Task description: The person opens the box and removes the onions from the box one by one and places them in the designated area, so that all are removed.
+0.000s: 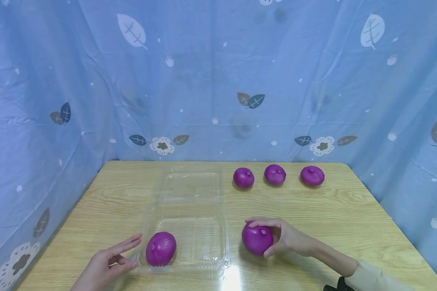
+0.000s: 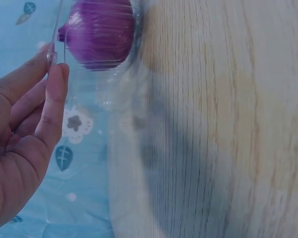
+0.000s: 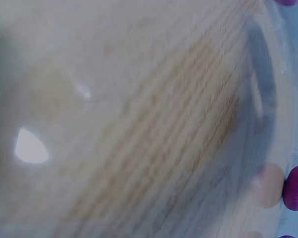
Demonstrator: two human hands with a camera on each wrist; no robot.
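Observation:
At the container's left front corner, my left hand (image 1: 105, 264) pinches the edge of a clear plastic clamshell container (image 1: 200, 244) between thumb and fingers. The left wrist view shows the fingertips right on the thin clear rim (image 2: 52, 57). Inside the container's near half sits a purple onion (image 1: 161, 249), by the left wall. To the right of the container, my right hand (image 1: 285, 236) grips another purple onion (image 1: 256, 240), fingers over its top and thumb at its near side. The right wrist view shows mostly blurred tabletop, with little of this hand at the edge.
Three more purple onions, left (image 1: 243, 178), middle (image 1: 274, 175) and right (image 1: 312, 176), stand in a row near the table's back edge. The container's lid (image 1: 191, 186) lies open toward the back. A blue patterned curtain (image 1: 211, 81) surrounds the wooden table (image 1: 335, 218).

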